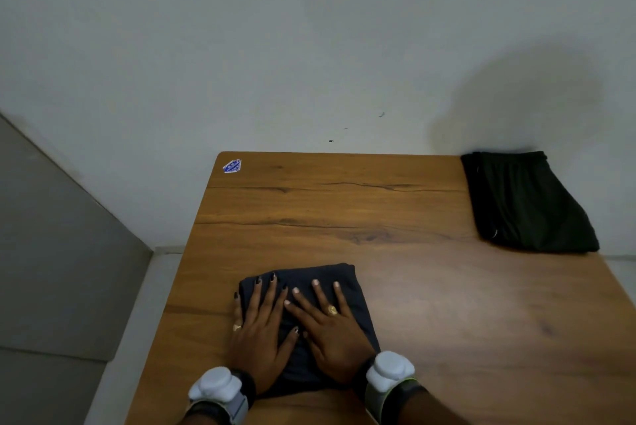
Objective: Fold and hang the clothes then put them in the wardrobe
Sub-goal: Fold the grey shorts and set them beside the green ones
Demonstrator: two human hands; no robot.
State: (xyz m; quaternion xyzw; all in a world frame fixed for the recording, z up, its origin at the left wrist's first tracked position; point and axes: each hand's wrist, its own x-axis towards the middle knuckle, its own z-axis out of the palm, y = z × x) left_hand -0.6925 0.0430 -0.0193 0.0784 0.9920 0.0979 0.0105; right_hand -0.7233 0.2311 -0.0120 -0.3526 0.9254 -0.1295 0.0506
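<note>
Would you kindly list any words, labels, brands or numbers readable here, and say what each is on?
The blue-and-white sticker at the far left corner of the table: lettering too small and blurred to read.
The black folded garment at the far right: small white marks, too small to identify.
No other text is visible.

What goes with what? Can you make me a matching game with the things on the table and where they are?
Things
1. blue sticker
2. black shorts
3. folded dark garment

Places
A. under the left hand and right hand, both pressing flat
B. far left corner of the table
C. far right corner of the table

Pairs: 1-B, 2-C, 3-A
</note>
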